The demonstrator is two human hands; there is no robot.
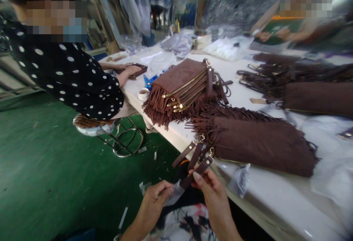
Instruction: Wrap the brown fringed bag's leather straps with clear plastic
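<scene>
A brown strap [203, 165] hangs from a gold clasp over the table edge, joined to a brown fringed bag [256, 143] lying on the table. My right hand [211, 185] pinches this strap between thumb and fingers. To its left, my left hand [158, 197] has its fingers closed on a clear plastic sleeve [175, 193], which covers the strap's lower end. Two more brown straps [185, 154] dangle beside the held one. Behind them, brown fringed bags with gold zippers [184, 77] are piled up.
The white table [171, 132] runs diagonally. At left, a person in a dotted top [82, 75] rests hands on a brown item. More brown bags [317, 95] and plastic [331, 160] lie right. Another person's hands [275, 35] show at the far side. A stool [128, 141] stands on the green floor.
</scene>
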